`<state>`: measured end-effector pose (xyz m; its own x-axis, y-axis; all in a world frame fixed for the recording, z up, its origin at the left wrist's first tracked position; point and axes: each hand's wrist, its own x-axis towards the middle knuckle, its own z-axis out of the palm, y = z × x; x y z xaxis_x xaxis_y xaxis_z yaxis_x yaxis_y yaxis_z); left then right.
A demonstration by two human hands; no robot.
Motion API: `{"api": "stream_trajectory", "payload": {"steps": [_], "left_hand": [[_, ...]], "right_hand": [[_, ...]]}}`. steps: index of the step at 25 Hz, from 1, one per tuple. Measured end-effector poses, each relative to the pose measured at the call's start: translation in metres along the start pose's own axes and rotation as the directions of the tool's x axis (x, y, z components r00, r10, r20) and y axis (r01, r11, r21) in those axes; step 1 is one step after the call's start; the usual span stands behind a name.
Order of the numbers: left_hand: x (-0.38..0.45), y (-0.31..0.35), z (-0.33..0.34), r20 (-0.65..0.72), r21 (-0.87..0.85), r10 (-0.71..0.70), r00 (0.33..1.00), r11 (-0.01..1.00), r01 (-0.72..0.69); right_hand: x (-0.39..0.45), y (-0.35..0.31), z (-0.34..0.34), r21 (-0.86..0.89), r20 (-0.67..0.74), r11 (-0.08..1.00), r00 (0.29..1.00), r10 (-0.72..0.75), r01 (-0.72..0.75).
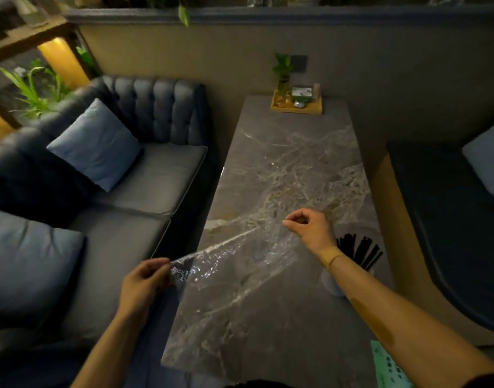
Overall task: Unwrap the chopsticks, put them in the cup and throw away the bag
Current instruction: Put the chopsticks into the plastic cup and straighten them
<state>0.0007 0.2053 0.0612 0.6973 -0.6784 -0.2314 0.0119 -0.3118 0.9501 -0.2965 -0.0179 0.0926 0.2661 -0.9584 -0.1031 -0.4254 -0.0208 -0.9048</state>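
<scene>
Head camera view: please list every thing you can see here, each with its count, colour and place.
plastic bag: one, clear, stretched over the table between both hands
chopsticks: a bundle, black, standing in the cup
cup: one, pale, table's right edge, partly hidden behind right forearm
table: one, grey marble, centre
tray: one, wooden, far end, holding small plant
sofa: one, dark blue, left
cushions: light blue, on seats
left hand: fingers pinching bag
right hand: fingers pinching bag

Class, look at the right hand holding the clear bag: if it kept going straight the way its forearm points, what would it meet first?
Probably nothing soon: beyond the right hand lies only bare marble table; height is unclear.
</scene>
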Motion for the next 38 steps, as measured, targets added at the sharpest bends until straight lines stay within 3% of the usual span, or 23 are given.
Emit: {"api": "stream_trajectory", "payload": {"steps": [4,8,12,18,25,30,33,38], "left_hand": [[-0.009,-0.062,-0.012,-0.015,0.050,-0.181,0.983,0.982,0.182],[-0.025,-0.112,-0.007,0.049,0.088,-0.387,0.921,0.920,0.382],[-0.032,-0.135,0.000,0.100,0.235,-0.478,0.872,0.863,0.447],[-0.023,-0.137,0.005,0.171,0.603,-0.398,0.901,0.766,0.224],[-0.018,-0.133,-0.003,0.232,0.674,-0.371,0.899,0.728,0.127],[0.004,-0.094,0.019,0.290,0.660,-0.114,0.950,0.742,-0.112],[0.017,-0.070,0.056,0.483,0.635,-0.078,0.872,0.718,-0.287],[0.022,-0.042,0.133,0.779,0.525,-0.105,0.618,0.649,-0.551]], "right_hand": [[0.010,0.011,0.037,-0.166,0.112,0.986,0.993,0.028,-0.009],[0.014,0.024,0.063,-0.342,0.159,0.940,0.985,0.065,-0.007],[0.018,0.034,0.080,-0.464,0.173,0.886,0.981,0.086,0.004],[0.024,0.051,0.099,-0.554,0.144,0.832,0.982,0.126,-0.025],[0.016,0.060,0.109,-0.644,0.267,0.762,0.954,0.136,0.072],[-0.019,0.055,0.095,-0.660,0.293,0.730,0.956,0.033,0.177],[-0.051,0.060,0.076,-0.650,0.373,0.730,0.926,0.062,0.213],[-0.099,0.083,0.013,-0.737,0.327,0.658,0.934,0.145,0.156]]}}
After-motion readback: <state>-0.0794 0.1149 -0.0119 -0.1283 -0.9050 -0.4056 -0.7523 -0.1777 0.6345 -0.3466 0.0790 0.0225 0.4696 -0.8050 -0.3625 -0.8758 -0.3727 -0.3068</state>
